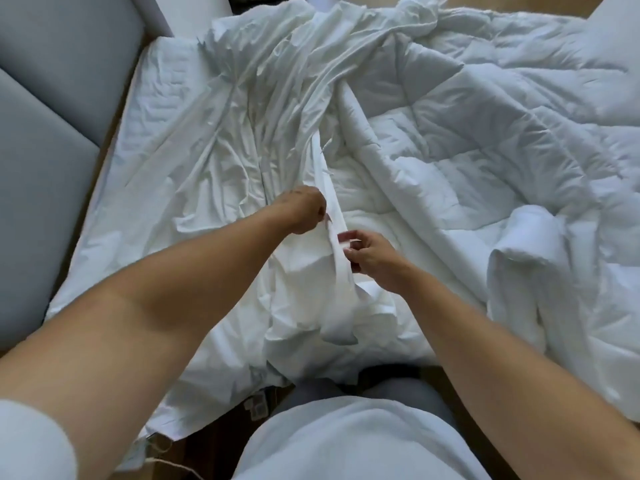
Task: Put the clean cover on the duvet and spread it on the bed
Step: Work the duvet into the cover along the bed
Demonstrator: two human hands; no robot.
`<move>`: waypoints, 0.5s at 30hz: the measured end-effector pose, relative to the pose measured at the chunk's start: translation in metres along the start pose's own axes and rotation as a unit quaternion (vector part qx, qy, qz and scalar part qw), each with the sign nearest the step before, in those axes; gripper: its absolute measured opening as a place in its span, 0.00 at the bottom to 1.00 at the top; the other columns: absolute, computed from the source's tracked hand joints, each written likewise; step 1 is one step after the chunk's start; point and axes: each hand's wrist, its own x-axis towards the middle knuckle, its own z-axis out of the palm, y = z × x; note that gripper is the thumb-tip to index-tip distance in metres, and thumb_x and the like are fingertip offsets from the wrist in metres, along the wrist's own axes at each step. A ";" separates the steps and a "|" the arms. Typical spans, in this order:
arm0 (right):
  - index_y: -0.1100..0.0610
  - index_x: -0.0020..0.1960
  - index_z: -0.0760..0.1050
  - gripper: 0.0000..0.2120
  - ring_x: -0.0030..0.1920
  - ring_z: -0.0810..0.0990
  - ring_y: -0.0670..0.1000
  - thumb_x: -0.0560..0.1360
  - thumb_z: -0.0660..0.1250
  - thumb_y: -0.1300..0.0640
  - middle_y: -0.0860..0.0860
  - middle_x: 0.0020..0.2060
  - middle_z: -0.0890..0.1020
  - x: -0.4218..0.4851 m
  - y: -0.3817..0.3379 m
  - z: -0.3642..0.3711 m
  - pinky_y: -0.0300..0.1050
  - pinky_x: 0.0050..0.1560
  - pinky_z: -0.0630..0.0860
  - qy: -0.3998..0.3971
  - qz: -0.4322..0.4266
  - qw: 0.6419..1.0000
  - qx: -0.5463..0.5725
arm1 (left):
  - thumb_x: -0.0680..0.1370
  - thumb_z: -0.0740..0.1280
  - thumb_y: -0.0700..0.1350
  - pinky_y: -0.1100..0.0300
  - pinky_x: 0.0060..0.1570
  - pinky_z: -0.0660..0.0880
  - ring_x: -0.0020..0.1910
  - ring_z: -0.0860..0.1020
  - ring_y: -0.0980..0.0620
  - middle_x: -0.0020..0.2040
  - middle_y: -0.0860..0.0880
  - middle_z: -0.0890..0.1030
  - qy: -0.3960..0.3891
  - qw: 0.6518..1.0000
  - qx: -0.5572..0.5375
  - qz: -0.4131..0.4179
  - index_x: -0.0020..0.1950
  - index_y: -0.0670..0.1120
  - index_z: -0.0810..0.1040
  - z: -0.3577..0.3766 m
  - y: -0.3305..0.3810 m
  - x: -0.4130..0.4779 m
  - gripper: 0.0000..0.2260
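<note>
Padded grey panels [52,133] line the left side of the bed [173,60], and wood floor [214,445] shows at the near edge. A small tag [258,408] lies there under the hanging fabric, its print too blurred to read. The cover [242,133], white and heavily creased, lies across the left and middle of the bed. The duvet [467,150], white and quilted in squares, is heaped on the right, one end rolled up near the right edge. The left hand [304,209] grips the cover's raised edge with curled fingers. Just beside it, the right hand [370,254] pinches a narrow band of the same fabric.
</note>
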 end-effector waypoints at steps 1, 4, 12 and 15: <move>0.58 0.56 0.77 0.10 0.38 0.76 0.52 0.80 0.62 0.70 0.55 0.37 0.73 -0.002 0.000 -0.004 0.44 0.43 0.79 0.000 0.001 1.000 0.008 | 0.82 0.65 0.48 0.53 0.50 0.73 0.56 0.77 0.43 0.59 0.46 0.78 0.012 1.000 -0.009 0.022 0.58 0.47 0.82 0.000 0.000 0.003 0.09; 0.61 0.60 0.76 0.11 0.46 0.76 0.57 0.81 0.62 0.69 0.60 0.45 0.74 -0.006 0.000 -0.016 0.45 0.45 0.81 -0.001 0.009 0.999 0.039 | 0.83 0.63 0.45 0.56 0.46 0.68 0.51 0.76 0.45 0.56 0.45 0.79 0.017 0.996 -0.081 0.037 0.56 0.46 0.80 -0.001 0.005 0.009 0.07; 0.60 0.60 0.76 0.12 0.39 0.83 0.48 0.82 0.59 0.70 0.50 0.35 0.82 -0.013 -0.008 -0.041 0.43 0.45 0.82 -0.022 0.046 0.993 0.108 | 0.81 0.67 0.50 0.50 0.70 0.67 0.73 0.68 0.44 0.73 0.46 0.72 -0.044 0.998 -0.053 -0.014 0.75 0.50 0.71 0.004 0.011 0.026 0.22; 0.60 0.62 0.75 0.13 0.38 0.82 0.47 0.82 0.59 0.71 0.47 0.32 0.81 -0.012 -0.009 -0.048 0.44 0.49 0.81 -0.035 0.055 0.992 0.111 | 0.81 0.66 0.55 0.49 0.65 0.71 0.69 0.73 0.42 0.70 0.43 0.75 -0.007 0.996 -0.053 -0.072 0.72 0.48 0.74 0.013 0.014 0.033 0.21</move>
